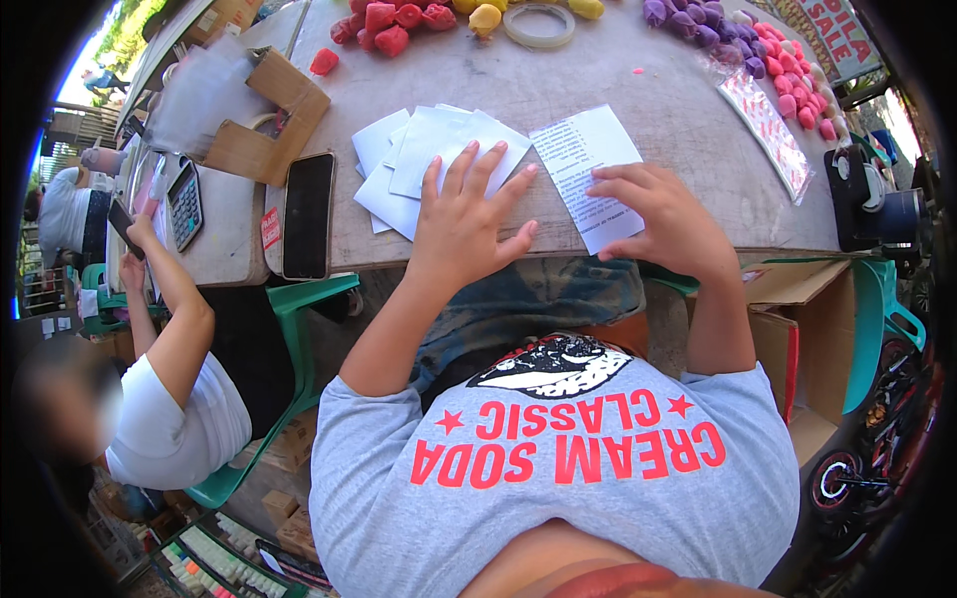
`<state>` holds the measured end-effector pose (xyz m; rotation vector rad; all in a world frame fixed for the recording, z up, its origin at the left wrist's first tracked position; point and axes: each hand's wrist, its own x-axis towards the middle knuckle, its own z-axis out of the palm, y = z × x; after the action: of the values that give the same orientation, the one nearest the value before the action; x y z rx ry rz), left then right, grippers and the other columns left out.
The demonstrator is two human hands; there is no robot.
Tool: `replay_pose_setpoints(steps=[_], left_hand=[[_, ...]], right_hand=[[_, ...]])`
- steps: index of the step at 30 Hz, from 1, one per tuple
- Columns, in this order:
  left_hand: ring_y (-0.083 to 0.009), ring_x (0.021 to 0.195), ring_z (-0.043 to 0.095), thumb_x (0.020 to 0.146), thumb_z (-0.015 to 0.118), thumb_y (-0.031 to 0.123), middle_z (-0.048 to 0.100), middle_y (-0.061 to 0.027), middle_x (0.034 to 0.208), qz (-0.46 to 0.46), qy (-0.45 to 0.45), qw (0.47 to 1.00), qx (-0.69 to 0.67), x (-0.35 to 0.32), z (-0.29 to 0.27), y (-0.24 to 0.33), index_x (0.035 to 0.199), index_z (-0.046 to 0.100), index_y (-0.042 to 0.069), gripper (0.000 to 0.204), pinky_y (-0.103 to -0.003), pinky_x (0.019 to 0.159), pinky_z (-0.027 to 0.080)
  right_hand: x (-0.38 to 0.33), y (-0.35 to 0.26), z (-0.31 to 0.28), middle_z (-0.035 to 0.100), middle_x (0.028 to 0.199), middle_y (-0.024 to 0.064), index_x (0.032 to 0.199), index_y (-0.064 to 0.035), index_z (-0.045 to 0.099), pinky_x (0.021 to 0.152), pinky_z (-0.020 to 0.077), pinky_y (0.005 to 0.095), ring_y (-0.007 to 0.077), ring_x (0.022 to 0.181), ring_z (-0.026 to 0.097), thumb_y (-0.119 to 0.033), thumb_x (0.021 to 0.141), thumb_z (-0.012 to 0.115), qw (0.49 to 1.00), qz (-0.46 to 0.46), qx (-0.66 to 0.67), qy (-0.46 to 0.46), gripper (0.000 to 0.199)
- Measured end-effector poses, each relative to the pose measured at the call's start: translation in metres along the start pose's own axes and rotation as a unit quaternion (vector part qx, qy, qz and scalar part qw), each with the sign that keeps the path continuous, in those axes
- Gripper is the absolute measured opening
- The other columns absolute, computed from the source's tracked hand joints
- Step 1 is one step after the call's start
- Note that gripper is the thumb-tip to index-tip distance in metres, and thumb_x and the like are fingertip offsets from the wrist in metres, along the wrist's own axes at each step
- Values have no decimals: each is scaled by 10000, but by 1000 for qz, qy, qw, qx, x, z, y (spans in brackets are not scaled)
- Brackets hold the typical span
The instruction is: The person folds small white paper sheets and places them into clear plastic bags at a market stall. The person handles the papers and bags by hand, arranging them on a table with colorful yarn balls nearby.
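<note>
My left hand [467, 209] lies flat with fingers spread on a loose stack of white paper slips [414, 159] on the grey table [658, 100]. My right hand [658, 209] presses its fingertips on a single printed white sheet [583, 149] lying just right of the stack, near the table's front edge. Neither hand grips anything.
A black phone [308, 214], a cardboard holder [269, 120] and a calculator [184, 204] sit at left. Red [389, 25], yellow [485, 17] and purple-pink lumps [738, 45], a tape roll [538, 25] and a clear bag [768, 130] lie further back. Another person [169, 399] sits left holding a phone. A cardboard box [797, 329] stands right.
</note>
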<state>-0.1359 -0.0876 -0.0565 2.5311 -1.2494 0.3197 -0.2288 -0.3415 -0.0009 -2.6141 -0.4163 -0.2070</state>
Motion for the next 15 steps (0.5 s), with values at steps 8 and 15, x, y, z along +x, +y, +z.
replay_pose_setpoints(steps=[8, 15], left_hand=[[-259, 1481, 262, 886, 639, 476, 368, 5, 1569, 13, -11, 1000, 2, 2, -4, 0, 1424, 543, 361, 559, -632, 1181, 142], [-220, 1474, 277, 910, 612, 489, 378, 40, 1570, 40, -43, 998, 22, -1, -3, -4, 1437, 535, 361, 547, -670, 1174, 110]], right_hand=[[-23, -3, 9, 696, 1021, 39, 960, -94, 712, 833, 500, 387, 247, 982, 648, -72, 767, 767, 997, -28, 54, -40, 201], [-2, -21, 7, 631, 887, 5, 981, -149, 708, 778, 485, 363, 206, 868, 624, -109, 807, 747, 975, 3, -184, 123, 183]])
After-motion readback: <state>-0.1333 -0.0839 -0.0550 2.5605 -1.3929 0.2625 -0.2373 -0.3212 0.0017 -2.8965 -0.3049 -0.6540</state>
